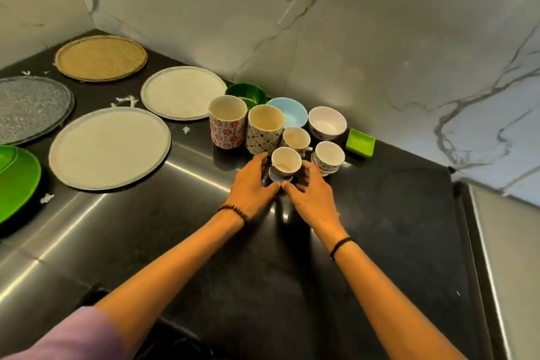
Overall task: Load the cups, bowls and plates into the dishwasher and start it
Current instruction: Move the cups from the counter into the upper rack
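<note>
Nearest cup [286, 161]: stood upright on the table [385, 213], flanked by left hand [253, 184] and right hand [311, 194], equally near; both gripped its base.

left hand [253, 184] and right hand [313, 196] grip cup [285, 161]

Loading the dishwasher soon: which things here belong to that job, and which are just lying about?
Job: small cup held by left hand and right hand, other small cups, tall mugs, bowls, plates.
Lying about: woven tray, white scraps.
</note>
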`<state>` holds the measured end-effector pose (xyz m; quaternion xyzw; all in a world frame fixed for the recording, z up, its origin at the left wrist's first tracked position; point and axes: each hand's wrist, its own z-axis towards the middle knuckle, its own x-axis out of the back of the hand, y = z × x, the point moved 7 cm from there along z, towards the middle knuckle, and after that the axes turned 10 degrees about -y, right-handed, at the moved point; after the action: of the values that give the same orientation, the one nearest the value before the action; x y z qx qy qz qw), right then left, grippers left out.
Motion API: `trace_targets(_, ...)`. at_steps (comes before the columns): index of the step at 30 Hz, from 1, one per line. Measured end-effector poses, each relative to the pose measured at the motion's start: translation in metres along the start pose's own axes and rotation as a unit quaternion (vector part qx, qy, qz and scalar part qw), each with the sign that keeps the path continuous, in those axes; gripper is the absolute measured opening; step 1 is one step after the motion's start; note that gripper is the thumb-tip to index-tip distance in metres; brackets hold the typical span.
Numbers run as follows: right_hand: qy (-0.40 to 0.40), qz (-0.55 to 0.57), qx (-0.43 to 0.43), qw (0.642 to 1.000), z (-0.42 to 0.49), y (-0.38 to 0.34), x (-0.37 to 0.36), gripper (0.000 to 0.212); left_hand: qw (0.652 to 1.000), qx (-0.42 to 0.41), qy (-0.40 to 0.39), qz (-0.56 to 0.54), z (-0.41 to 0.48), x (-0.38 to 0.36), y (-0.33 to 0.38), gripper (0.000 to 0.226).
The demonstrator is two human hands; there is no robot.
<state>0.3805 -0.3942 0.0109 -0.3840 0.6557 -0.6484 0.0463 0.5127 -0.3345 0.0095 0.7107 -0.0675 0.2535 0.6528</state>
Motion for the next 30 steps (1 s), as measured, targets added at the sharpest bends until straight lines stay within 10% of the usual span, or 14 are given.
trace_targets(15, 0.005, 0.125, -0.024, 0.992, -0.054, 0.020, 0.027, 0.030, 0.998, 0.018, -0.043, -0.028, -0.009, -0.027, 0.019, 0.062)
trace_targets(30, 0.192, 0.103, -0.062, 0.974, -0.256, 0.070, 0.092, 0.055, 0.921, 0.067, -0.327, -0.200, -0.128, -0.174, 0.087, 0.053)
